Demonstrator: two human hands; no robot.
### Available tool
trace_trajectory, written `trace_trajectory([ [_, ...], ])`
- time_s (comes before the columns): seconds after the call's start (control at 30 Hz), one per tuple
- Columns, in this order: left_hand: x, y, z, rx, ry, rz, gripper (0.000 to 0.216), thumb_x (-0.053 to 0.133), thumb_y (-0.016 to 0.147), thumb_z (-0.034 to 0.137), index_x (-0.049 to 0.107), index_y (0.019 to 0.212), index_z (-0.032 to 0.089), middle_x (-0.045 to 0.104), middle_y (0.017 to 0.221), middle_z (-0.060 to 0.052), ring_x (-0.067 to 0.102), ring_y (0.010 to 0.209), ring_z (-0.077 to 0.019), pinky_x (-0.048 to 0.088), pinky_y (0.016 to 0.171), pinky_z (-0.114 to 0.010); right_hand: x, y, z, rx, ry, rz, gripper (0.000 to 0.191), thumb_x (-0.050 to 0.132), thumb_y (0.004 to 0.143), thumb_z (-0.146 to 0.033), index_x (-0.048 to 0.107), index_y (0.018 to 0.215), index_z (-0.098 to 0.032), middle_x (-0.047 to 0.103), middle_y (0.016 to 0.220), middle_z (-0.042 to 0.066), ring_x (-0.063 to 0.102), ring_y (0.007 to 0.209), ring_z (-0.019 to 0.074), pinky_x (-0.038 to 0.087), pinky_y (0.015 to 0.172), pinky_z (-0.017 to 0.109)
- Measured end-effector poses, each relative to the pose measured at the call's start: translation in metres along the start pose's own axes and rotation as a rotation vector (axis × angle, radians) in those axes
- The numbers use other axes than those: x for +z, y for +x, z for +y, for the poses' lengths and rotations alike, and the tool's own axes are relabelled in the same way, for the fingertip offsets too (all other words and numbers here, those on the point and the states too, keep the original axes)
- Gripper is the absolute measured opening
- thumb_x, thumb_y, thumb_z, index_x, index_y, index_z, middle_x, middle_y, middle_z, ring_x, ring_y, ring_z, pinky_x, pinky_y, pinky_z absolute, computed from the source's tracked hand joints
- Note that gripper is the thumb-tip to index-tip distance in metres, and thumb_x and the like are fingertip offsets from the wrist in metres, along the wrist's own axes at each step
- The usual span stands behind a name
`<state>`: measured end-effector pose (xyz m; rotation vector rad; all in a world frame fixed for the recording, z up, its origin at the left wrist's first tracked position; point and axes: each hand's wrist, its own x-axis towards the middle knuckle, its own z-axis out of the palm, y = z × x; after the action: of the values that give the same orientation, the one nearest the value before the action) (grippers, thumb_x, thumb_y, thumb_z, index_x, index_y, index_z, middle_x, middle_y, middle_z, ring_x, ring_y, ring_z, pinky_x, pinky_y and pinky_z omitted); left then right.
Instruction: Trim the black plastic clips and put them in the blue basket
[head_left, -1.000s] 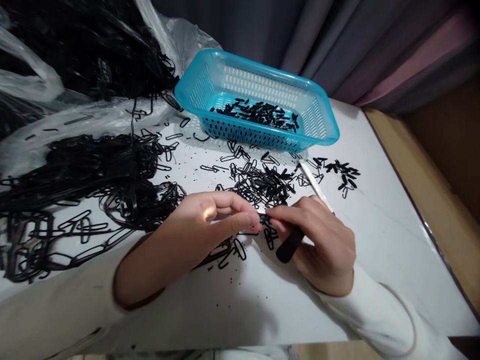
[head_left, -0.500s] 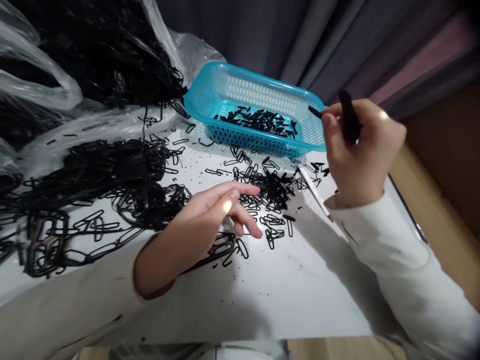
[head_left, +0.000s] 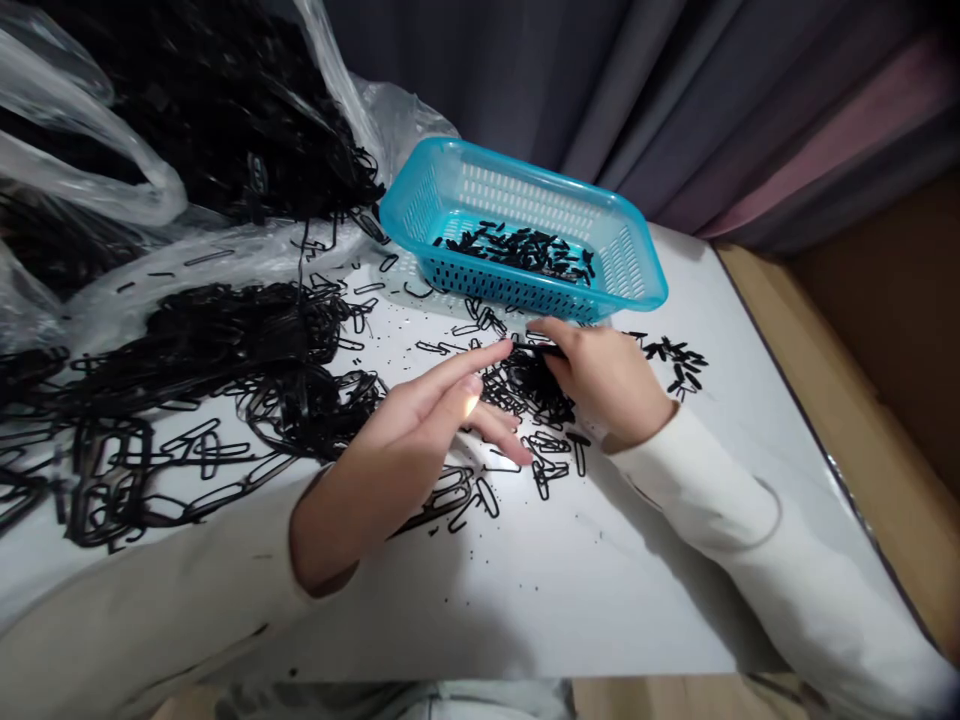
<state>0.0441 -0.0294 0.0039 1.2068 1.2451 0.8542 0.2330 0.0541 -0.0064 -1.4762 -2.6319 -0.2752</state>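
My left hand (head_left: 420, 430) is over the white table with its fingers stretched and spread, palm facing inward, holding nothing. Its index fingertip comes close to my right hand (head_left: 600, 375), whose fingers are closed around a slim black tool (head_left: 541, 348); the tool's kind is unclear and most of it is hidden. Both hands are at a dense heap of small black pieces (head_left: 532, 385). Thin black oblong loops (head_left: 546, 465) lie around and below my left fingers. Behind the heap stands a blue plastic basket (head_left: 651, 288) with short black pieces (head_left: 525, 250) on its bottom.
A clear plastic bag (head_left: 150, 190) full of black strips fills the upper left. Tangled black strips (head_left: 240, 330) spread across the left of the table (head_left: 600, 620). Several short black pieces (head_left: 679, 362) lie right of my right hand. Grey curtains (head_left: 570, 90) hang behind.
My right hand has moved down and left from the basket's right end to the heap, still gripping the black tool. My left hand has stayed nearly in place.
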Motion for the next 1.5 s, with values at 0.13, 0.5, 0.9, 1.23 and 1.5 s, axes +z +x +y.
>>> trace_trajectory([
  [0.13,0.002,0.002,0.001,0.052,-0.018,0.050,0.041,0.043,0.093,0.026,0.054,0.132,0.022,0.075,0.098,-0.005,0.067,0.089,-0.0182,0.049,0.085,-0.030,0.010,0.014,0.000,-0.004,-0.154,-0.078,0.024,0.048,0.090,-0.013,0.062,0.108,-0.021,0.071,0.073,0.008,0.066,0.062,0.0231,0.027,0.049,0.030],
  [0.5,0.000,-0.001,0.003,-0.150,0.022,0.019,0.051,0.042,0.090,0.052,0.047,0.049,0.021,0.025,0.037,0.006,0.025,0.034,-0.0090,0.022,0.037,-0.024,-0.011,-0.005,-0.002,0.124,0.469,0.035,0.013,0.060,0.082,-0.016,0.064,0.094,-0.019,0.067,0.076,0.002,0.059,0.067,0.0161,0.037,0.061,0.028],
  [0.9,0.001,0.005,-0.008,-0.062,0.111,-0.001,0.025,0.054,0.086,0.040,0.067,0.098,0.023,0.061,0.059,0.003,0.053,0.050,-0.0133,0.038,0.049,-0.025,-0.036,-0.046,-0.032,0.311,1.561,-0.335,0.023,0.062,0.087,-0.036,0.059,0.076,-0.017,0.038,0.057,-0.009,0.027,0.047,0.0042,0.024,0.046,0.022],
  [1.23,0.000,-0.002,0.001,0.087,0.176,0.131,0.044,0.040,0.095,0.040,0.052,0.135,0.027,0.073,0.115,-0.001,0.046,0.133,-0.0224,0.020,0.118,-0.041,-0.033,-0.051,-0.039,0.342,1.598,-0.284,0.013,0.059,0.089,-0.026,0.058,0.079,-0.018,0.041,0.062,-0.007,0.025,0.049,0.0047,0.022,0.047,0.024],
  [1.5,-0.008,0.001,0.001,-0.005,-0.371,-0.157,0.071,0.046,0.069,0.018,0.049,0.138,0.031,0.043,0.150,0.008,0.034,0.142,-0.0248,0.028,0.117,-0.042,-0.030,-0.057,-0.039,0.477,1.754,-0.313,0.019,0.050,0.096,-0.036,0.053,0.088,-0.019,0.044,0.068,-0.005,0.032,0.054,0.0058,0.024,0.048,0.020],
])
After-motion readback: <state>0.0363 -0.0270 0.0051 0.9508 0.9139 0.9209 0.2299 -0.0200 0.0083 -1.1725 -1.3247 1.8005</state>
